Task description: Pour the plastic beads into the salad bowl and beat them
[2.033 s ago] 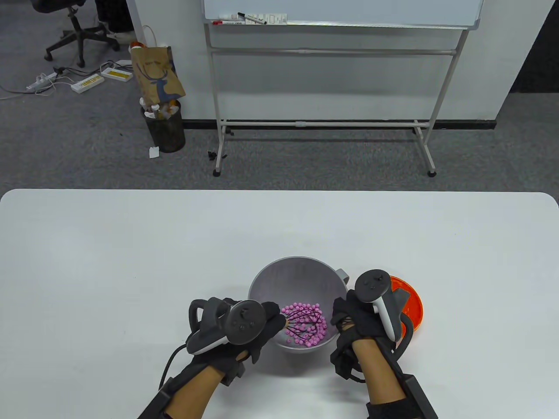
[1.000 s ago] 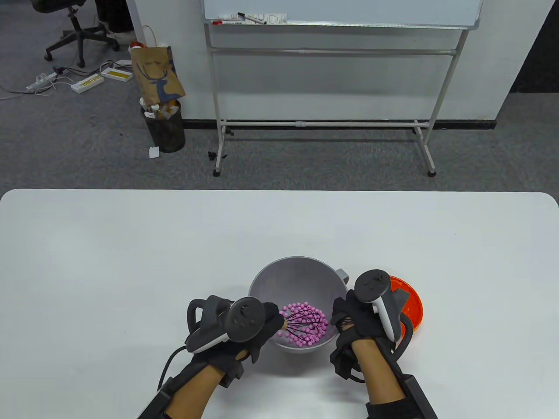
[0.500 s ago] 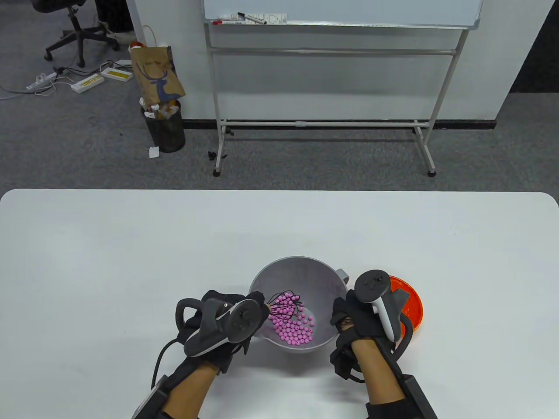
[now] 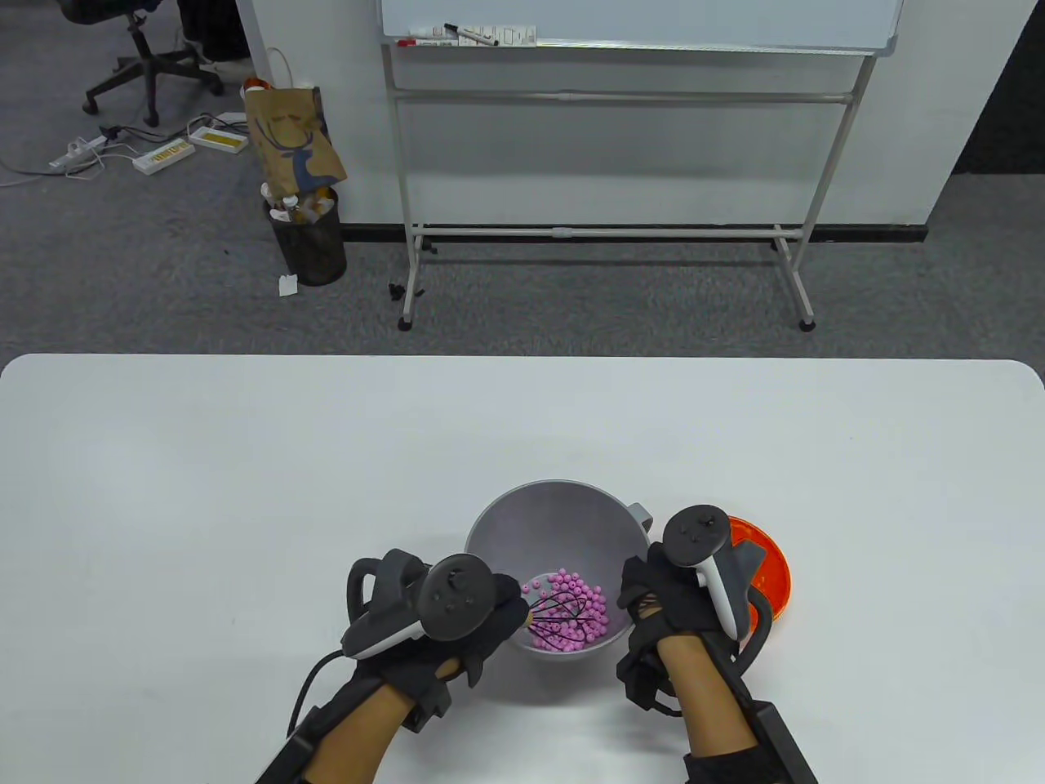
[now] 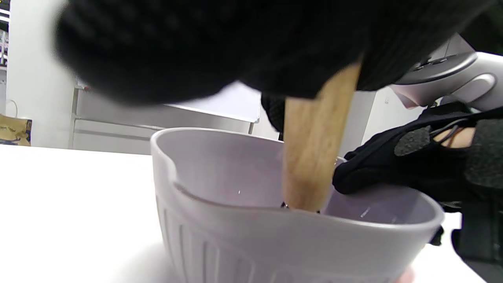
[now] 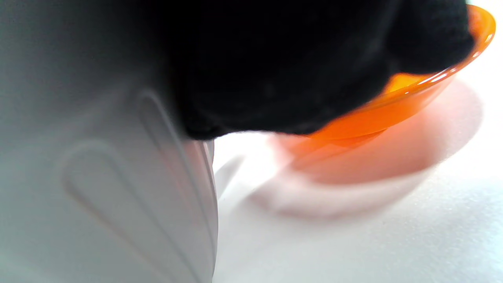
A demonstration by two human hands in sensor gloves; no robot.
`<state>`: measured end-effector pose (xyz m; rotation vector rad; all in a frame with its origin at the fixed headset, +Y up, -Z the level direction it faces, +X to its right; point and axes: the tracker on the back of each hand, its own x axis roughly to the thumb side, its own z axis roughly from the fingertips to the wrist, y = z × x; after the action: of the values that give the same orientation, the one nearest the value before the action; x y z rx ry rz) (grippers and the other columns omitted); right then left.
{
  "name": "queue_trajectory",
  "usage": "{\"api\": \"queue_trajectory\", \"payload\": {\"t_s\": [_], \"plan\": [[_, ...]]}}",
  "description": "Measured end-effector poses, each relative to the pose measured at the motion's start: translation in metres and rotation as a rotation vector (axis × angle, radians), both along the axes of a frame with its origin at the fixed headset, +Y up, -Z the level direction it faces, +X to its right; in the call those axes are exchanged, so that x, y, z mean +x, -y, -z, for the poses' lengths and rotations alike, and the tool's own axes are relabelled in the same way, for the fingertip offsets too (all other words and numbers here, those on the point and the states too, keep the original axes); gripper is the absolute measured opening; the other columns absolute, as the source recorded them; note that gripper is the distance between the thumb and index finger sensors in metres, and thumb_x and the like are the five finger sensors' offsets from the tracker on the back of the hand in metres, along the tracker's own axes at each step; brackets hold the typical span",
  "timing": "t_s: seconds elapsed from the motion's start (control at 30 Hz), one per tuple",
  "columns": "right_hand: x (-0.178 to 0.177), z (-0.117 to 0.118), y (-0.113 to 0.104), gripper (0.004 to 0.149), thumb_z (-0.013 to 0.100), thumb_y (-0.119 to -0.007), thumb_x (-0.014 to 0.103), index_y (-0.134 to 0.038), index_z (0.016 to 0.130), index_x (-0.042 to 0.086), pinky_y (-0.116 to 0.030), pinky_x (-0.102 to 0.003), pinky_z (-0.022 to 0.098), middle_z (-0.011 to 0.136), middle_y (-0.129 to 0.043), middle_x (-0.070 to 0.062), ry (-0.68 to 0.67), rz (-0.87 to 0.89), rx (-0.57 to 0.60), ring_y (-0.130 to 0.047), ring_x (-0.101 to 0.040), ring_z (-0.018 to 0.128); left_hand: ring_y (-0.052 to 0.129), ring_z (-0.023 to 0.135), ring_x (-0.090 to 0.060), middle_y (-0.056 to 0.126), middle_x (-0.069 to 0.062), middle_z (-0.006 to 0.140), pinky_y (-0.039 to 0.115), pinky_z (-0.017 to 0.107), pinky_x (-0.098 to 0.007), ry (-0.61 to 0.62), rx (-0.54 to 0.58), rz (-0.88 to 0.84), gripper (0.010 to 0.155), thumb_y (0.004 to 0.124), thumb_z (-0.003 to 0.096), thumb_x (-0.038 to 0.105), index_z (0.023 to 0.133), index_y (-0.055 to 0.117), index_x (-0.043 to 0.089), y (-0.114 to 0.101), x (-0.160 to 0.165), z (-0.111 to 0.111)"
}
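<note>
- Table view: the left hand [image 4: 457,621] grips the wooden handle of a whisk [image 4: 559,614], fingers curled round it at the near left rim of the salad bowl [image 4: 555,514]. The whisk's black wires reach rightward from this hand into the pink plastic beads [image 4: 571,625], which lie heaped in the bowl's near bottom. The right hand [image 4: 653,600] clasps the bowl's right rim. Just beyond and to the right of that hand, an orange dish [image 4: 771,572] sits on the white bench [image 4: 245,490], close beside the bowl.
- Left wrist view: below the gloved fingers [image 5: 204,43] the handle [image 5: 314,149] slants down inside the bowl's wall [image 5: 243,243]; the right hand [image 5: 408,165] has its fingers hooked over the far rim.
- Right wrist view: blurred; the black glove [image 6: 283,67] presses against the bowl's ribbed outer wall [image 6: 98,188], with the orange dish [image 6: 412,102] just behind it.
</note>
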<state>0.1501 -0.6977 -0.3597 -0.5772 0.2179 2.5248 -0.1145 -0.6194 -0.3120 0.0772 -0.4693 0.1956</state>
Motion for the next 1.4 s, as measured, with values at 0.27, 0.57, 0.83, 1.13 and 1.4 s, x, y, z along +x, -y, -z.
{"api": "queue_trajectory", "payload": {"t_s": [0.27,0.57,0.83,1.13,1.4], "plan": [[0.0,0.0,0.001,0.051,0.048,-0.079,0.047,-0.084,0.084,0.011,-0.086,-0.035,0.019,0.043,-0.102,-0.003,-0.001,0.006,0.002,-0.102,-0.014,0.005,0.102,0.011,-0.006,0.102,0.012,0.022,0.089,0.045,-0.039,-0.134,0.118,0.005,0.047,0.082,0.0454,0.06,0.079,0.095,0.03,0.016,-0.007,0.01],[0.001,0.0,0.0,0.051,0.048,-0.079,0.047,-0.084,0.084,0.012,-0.086,-0.035,0.019,0.042,-0.102,-0.003,-0.001,0.006,0.002,-0.102,-0.014,0.005,0.101,0.01,-0.008,0.103,0.01,0.02,0.089,0.044,-0.039,-0.199,0.154,0.092,0.043,0.087,0.0431,0.058,0.075,0.097,0.031,0.003,-0.016,0.009],[0.001,0.0,0.0,0.051,0.048,-0.079,0.047,-0.084,0.084,0.011,-0.086,-0.035,0.019,0.042,-0.102,-0.003,0.0,0.007,0.002,-0.102,-0.014,0.005,0.1,0.007,-0.008,0.103,0.01,0.017,0.09,0.044,-0.038,-0.118,0.038,0.143,0.043,0.088,0.0439,0.056,0.073,0.099,0.027,-0.016,-0.008,-0.004],[0.001,0.0,0.0,0.051,0.048,-0.079,0.047,-0.084,0.084,0.011,-0.086,-0.035,0.019,0.042,-0.102,-0.003,0.001,0.007,0.003,-0.102,-0.014,0.005,0.101,0.009,-0.007,0.102,0.011,0.019,0.09,0.044,-0.038,-0.082,-0.02,-0.035,0.044,0.084,0.0456,0.057,0.075,0.098,0.027,0.004,-0.003,0.003],[0.001,0.0,0.001,0.051,0.048,-0.079,0.047,-0.084,0.084,0.011,-0.086,-0.035,0.019,0.042,-0.102,-0.003,-0.001,0.01,0.002,-0.102,-0.014,0.005,0.101,0.01,-0.006,0.102,0.012,0.021,0.09,0.043,-0.039,-0.172,0.124,0.029,0.048,0.084,0.0443,0.06,0.08,0.094,0.029,0.016,-0.007,0.01]]}}
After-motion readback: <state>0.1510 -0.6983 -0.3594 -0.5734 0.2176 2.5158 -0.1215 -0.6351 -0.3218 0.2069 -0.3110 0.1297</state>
